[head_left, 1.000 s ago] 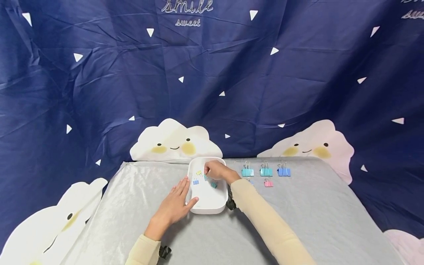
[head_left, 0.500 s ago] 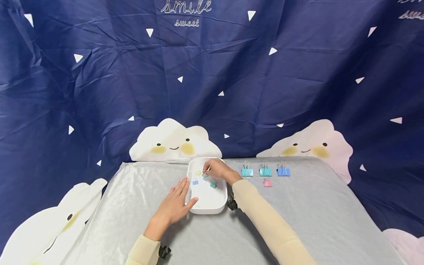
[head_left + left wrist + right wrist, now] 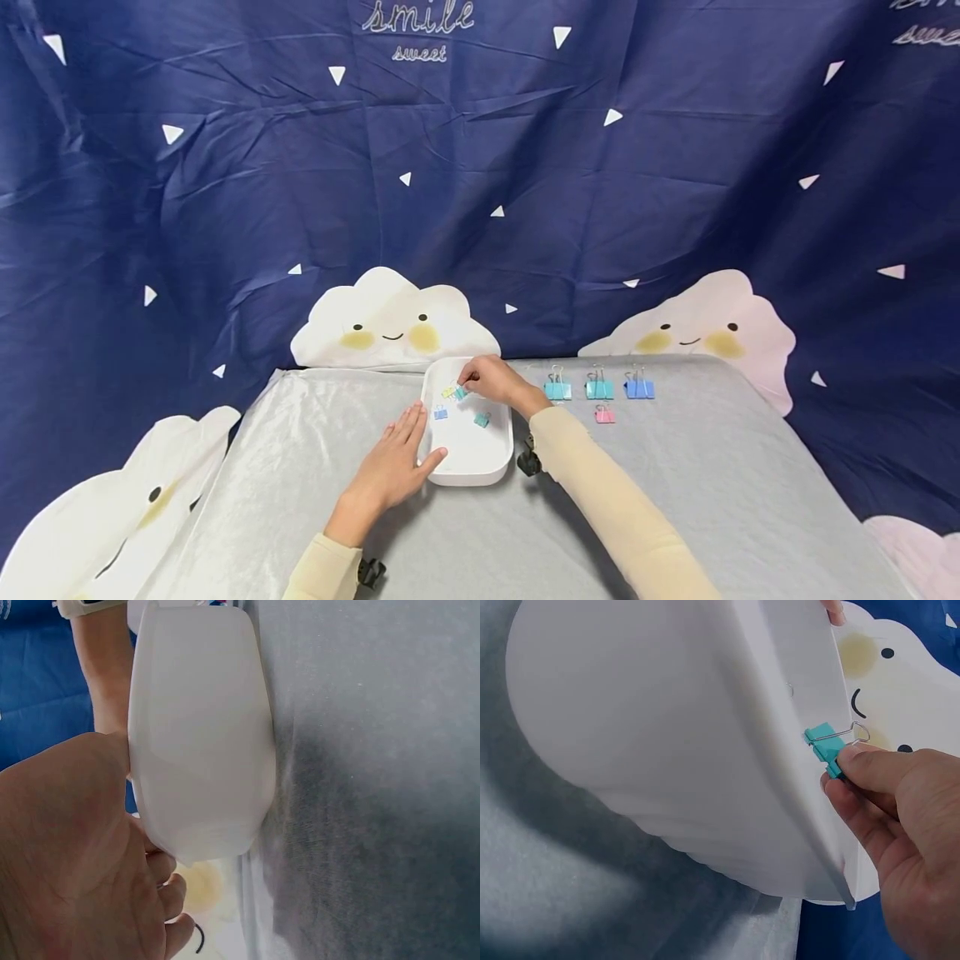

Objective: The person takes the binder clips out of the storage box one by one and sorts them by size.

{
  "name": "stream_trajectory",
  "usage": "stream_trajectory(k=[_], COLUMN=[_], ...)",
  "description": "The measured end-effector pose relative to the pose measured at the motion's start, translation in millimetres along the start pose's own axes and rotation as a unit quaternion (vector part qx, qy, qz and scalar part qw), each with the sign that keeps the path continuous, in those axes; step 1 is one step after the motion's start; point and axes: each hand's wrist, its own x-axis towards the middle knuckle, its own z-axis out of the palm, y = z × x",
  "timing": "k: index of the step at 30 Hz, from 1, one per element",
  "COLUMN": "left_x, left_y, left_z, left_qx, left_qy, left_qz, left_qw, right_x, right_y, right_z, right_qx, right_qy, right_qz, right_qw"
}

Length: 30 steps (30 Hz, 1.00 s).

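Note:
My right hand is over the far part of a white tray. Its thumb and fingers pinch a teal binder clip by one edge, and the clip's wire handle stands out from the body. My left hand rests along the tray's left side with its fingers straight; in the left wrist view the palm is beside the tray's outer wall. Inside the tray lie a blue binder clip, a darker teal binder clip and a yellow binder clip, the last close to my right fingertips.
Right of the tray, on the grey cloth, two larger teal clips and a larger blue clip stand in a row. A pink clip lies nearer. The navy curtain hangs behind the table.
The teal clip has turned in my right fingers and shows more plainly beside the yellow one. My right hand has shifted slightly left; my left hand keeps its place at the tray.

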Motion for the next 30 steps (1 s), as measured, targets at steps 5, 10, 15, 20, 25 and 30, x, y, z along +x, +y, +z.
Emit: stream_trajectory(k=[5,10,15,20,25,30], left_x=[0.1,0.7,1.7,3.3,5.2,5.9], left_y=[-0.7,-2.6,-3.7,-4.6,-6.7,-9.2], left_z=[0.4,2.6,3.8,-0.4,-3.1,-6.3], left_qx=[0.006,0.01,0.012,0.01,0.01,0.008], left_qy=[-0.002,-0.004,-0.006,-0.008,-0.009,-0.011], left_qz=[-0.005,-0.006,-0.007,-0.004,0.0,0.004], left_qw=[1.0,0.9999,0.9999,0.9999,0.9999,0.9999], right_x=[-0.3,-0.4,-1.4,-2.2,-4.6,-7.3], right_y=[1,2,1,-1,-2,-2], right_z=[-2,-5,-9,-16,-21,-27], right_qx=[0.0,-0.009,-0.01,-0.008,-0.007,-0.011], right_qy=[0.007,0.009,0.025,0.032,0.037,0.043], right_qz=[-0.002,-0.002,-0.008,-0.013,-0.02,-0.03], right_qw=[1.0,0.9999,0.9996,0.9994,0.9991,0.9986])
